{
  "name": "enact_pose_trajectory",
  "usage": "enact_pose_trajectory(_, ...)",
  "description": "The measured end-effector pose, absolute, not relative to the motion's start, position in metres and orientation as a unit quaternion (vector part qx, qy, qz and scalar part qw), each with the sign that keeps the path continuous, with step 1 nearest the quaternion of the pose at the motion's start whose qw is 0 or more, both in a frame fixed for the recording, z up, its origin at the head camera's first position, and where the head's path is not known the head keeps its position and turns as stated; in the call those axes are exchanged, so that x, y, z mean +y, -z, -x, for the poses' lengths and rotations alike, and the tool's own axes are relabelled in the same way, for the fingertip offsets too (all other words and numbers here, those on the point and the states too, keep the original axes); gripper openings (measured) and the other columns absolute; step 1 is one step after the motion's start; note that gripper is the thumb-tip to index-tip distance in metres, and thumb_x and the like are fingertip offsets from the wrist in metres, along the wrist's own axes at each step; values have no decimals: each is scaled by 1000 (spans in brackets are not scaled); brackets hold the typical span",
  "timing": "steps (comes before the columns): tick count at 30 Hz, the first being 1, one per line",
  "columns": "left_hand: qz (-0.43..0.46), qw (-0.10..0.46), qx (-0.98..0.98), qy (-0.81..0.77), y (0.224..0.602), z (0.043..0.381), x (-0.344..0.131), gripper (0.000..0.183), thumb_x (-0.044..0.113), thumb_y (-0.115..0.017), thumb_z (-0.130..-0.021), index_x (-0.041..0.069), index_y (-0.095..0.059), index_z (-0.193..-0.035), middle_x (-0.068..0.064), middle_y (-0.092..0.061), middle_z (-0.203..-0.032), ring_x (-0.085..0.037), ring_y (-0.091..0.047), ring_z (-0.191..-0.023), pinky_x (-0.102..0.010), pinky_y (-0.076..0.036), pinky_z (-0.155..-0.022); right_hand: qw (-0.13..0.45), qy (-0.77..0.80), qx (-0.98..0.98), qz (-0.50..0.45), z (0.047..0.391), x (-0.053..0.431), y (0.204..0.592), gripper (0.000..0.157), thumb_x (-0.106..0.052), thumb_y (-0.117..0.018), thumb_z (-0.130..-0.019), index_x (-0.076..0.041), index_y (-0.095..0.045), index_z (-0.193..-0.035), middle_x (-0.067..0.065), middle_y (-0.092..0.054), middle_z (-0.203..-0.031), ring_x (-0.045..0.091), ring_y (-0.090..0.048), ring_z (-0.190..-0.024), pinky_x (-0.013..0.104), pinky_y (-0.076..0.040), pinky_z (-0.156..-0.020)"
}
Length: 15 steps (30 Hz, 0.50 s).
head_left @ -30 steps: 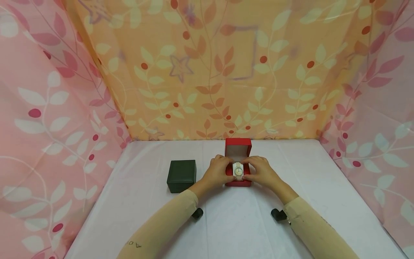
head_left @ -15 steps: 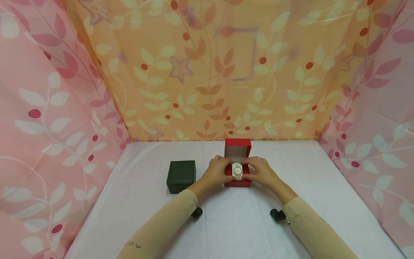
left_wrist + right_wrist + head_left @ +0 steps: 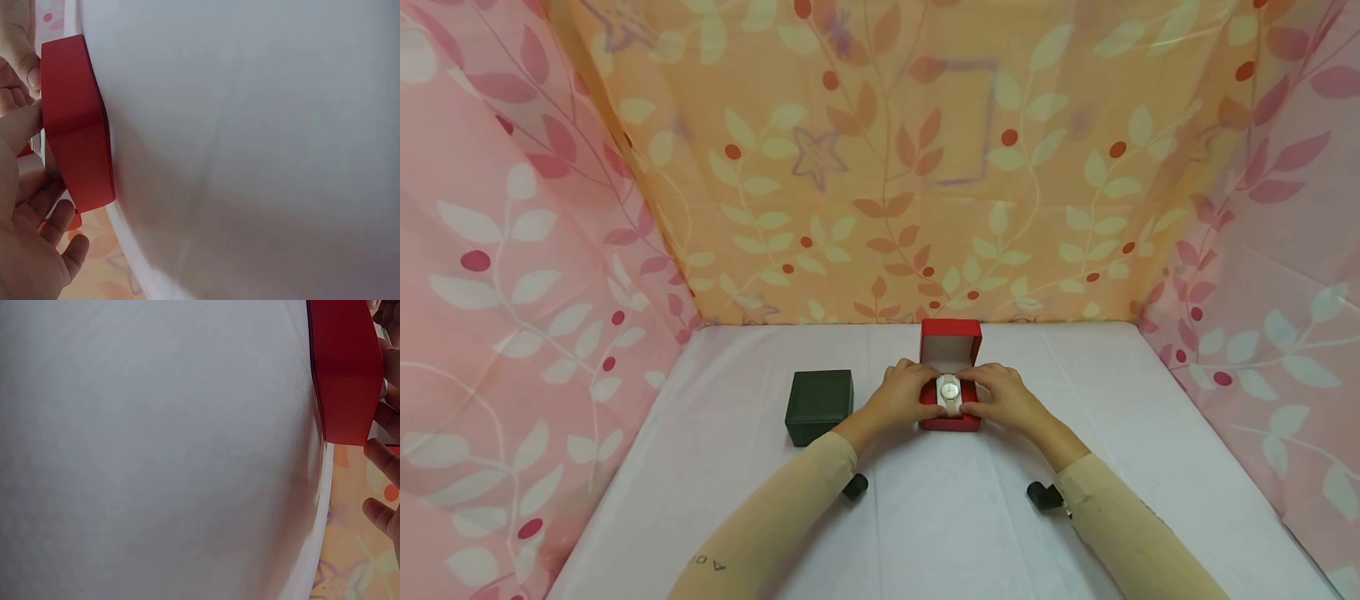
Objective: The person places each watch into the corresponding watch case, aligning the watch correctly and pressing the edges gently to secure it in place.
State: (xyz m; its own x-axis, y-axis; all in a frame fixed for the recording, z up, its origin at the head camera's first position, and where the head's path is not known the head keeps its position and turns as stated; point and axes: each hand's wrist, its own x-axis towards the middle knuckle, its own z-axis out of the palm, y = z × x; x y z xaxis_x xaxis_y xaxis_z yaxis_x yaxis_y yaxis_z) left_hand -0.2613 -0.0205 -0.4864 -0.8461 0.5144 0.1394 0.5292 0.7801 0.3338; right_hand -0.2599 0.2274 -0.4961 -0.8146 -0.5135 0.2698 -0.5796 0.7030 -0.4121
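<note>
In the head view a wristwatch [image 3: 950,390] with a pale strap and round dial is wrapped on a white cushion, inside the lower half of a red watch box [image 3: 951,423]. The box's lid [image 3: 951,328] stands raised at the back, its lining pale. From the left side my left hand [image 3: 904,393] pinches the watch and cushion between thumb and fingers. My right hand [image 3: 1006,400] grips the same pair from the right. In the left wrist view the red box [image 3: 78,125] hides most of the watch; the left hand's [image 3: 31,244] outer fingers are spread beside it.
A closed dark green box [image 3: 820,398] stands left of the red one, near the left forearm. Black wrist devices show under both sleeves, one at the left [image 3: 855,487] and one at the right [image 3: 1045,496]. Patterned cloth [image 3: 880,167] walls the white table [image 3: 940,533] behind and at both sides.
The watch's dial has shifted slightly up toward the lid between my hands. Both hands keep their hold, and the red and green boxes stay in place.
</note>
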Motion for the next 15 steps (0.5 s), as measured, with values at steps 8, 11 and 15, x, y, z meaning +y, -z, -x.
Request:
enact_pose_trajectory(8, 273, 26, -943, 190, 473, 261, -25, 56, 47, -78, -88, 16, -66, -133, -1, -69, -129, -20, -52, -121, -43, -41, -98, 41, -312, -899, -304, 254, 241, 486, 58, -30, -85, -86, -11, -64, -137, 7, -66, -133, 32, -56, -129, 59, -42, -108)
enact_pose_trajectory(11, 265, 26, -943, 202, 469, 261, -30, 56, 46, -77, -89, 15, -66, -134, -1, -68, -130, -20, -52, -122, -43, -41, -100, 37, -331, -895, -296, 253, 249, 482, 59, -32, -84, -86, -11, -64, -137, 6, -65, -135, 32, -55, -130, 58, -43, -108)
enact_pose_trajectory(15, 254, 39, -950, 179, 462, 261, -38, 55, 47, -76, -90, 16, -67, -134, 1, -68, -131, -20, -52, -124, -44, -41, -102, 68, -330, -896, -288, 256, 258, 476, 51, -29, -82, -88, -11, -66, -133, 6, -67, -133, 32, -57, -128, 58, -44, -107)
